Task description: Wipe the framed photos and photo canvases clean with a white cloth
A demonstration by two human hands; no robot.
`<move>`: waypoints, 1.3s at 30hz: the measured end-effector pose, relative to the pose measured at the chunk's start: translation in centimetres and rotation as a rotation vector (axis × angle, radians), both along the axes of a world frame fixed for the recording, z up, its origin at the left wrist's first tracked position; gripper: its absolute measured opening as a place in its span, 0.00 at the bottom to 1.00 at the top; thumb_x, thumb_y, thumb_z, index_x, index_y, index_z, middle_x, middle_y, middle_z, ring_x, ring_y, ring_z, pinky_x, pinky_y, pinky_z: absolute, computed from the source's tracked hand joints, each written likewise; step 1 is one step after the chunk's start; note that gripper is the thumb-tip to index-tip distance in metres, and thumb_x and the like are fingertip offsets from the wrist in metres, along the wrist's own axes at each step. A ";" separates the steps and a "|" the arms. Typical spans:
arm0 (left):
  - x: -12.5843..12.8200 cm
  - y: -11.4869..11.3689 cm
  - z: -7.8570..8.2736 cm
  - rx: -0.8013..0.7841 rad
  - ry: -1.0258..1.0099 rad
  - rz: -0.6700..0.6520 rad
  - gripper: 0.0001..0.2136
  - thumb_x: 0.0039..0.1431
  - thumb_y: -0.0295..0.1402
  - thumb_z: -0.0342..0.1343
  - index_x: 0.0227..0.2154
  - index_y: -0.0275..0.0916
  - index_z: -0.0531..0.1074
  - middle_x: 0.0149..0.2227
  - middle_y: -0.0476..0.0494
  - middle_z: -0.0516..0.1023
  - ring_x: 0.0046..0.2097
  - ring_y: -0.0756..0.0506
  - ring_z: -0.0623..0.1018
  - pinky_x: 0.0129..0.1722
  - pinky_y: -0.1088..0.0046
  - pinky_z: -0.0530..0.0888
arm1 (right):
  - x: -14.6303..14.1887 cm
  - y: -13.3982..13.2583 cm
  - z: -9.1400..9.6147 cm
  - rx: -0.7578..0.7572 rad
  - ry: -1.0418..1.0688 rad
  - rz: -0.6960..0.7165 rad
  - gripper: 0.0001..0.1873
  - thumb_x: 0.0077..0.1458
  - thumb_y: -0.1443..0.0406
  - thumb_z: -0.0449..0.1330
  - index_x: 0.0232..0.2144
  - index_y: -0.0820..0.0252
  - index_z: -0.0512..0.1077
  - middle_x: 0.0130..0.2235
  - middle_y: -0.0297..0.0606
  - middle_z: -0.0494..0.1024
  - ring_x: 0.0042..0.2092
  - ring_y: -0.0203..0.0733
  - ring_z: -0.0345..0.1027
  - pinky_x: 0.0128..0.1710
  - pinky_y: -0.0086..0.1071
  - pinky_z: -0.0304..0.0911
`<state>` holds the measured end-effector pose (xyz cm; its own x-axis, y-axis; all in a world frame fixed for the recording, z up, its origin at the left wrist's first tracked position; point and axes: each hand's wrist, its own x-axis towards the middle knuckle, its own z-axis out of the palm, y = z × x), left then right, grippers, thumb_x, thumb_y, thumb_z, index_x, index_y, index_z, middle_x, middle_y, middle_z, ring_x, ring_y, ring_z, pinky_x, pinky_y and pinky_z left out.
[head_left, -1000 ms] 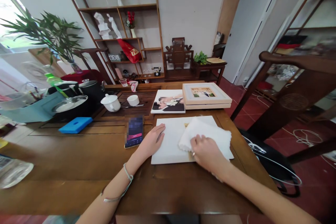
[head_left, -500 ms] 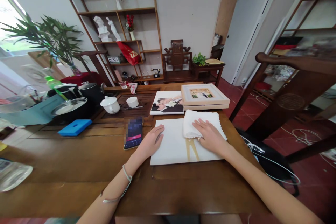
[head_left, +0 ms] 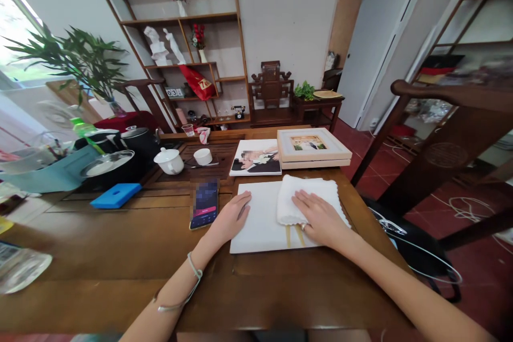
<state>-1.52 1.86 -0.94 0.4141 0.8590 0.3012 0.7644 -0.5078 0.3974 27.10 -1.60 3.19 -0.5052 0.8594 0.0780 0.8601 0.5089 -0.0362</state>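
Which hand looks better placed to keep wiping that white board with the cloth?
The right hand: it lies flat on the white cloth atop the white board. The left hand only rests on the board's left edge, beside the phone.

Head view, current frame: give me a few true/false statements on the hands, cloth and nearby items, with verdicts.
1. The right hand lies flat on a white cloth. True.
2. The left hand is holding the phone. False: it rests on the left edge of the white panel; the phone lies on the table just beside it.
3. The cloth lies on the white panel. True.
4. The framed picture stands upright against the wall. False: it lies flat on the table, beyond the cloth.
5. A blue block lies on the table to the left of the phone. True.
6. The white teapot sits on the white panel. False: it sits on the dark tea tray further back.
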 end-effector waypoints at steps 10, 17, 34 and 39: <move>0.0 0.1 -0.2 0.021 -0.010 -0.014 0.18 0.65 0.32 0.45 0.53 0.32 0.70 0.58 0.34 0.71 0.60 0.39 0.70 0.61 0.56 0.68 | -3.9 -3.7 -1.0 0.164 -0.226 0.048 0.31 0.47 0.71 0.57 0.54 0.87 0.65 0.53 0.74 0.69 0.54 0.66 0.66 0.49 0.48 0.65; 0.0 0.1 -0.3 0.022 -0.028 -0.016 0.18 0.65 0.33 0.45 0.53 0.32 0.70 0.57 0.34 0.71 0.60 0.39 0.70 0.61 0.56 0.67 | -1.7 -1.7 -0.2 0.020 -0.015 0.155 0.36 0.43 0.72 0.55 0.57 0.77 0.65 0.60 0.59 0.66 0.61 0.57 0.58 0.59 0.46 0.58; 0.1 -0.1 -0.4 0.028 0.004 0.015 0.17 0.65 0.32 0.44 0.53 0.33 0.69 0.58 0.33 0.71 0.60 0.39 0.69 0.61 0.55 0.67 | -2.4 -4.8 2.6 -0.083 -0.237 -0.048 0.29 0.45 0.73 0.54 0.53 0.74 0.70 0.50 0.61 0.75 0.49 0.56 0.72 0.43 0.41 0.69; 0.0 0.0 -0.2 0.046 0.020 -0.025 0.17 0.66 0.33 0.44 0.52 0.33 0.69 0.57 0.34 0.71 0.61 0.39 0.69 0.61 0.55 0.67 | -0.2 1.0 0.4 0.000 -0.074 -0.094 0.36 0.47 0.73 0.52 0.61 0.72 0.60 0.63 0.54 0.61 0.64 0.57 0.52 0.58 0.47 0.58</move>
<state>-1.54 1.89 -1.18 0.4417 0.8336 0.3317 0.7585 -0.5445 0.3581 26.91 -0.58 3.57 -0.4269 0.9032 0.0433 0.9042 0.4260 0.0294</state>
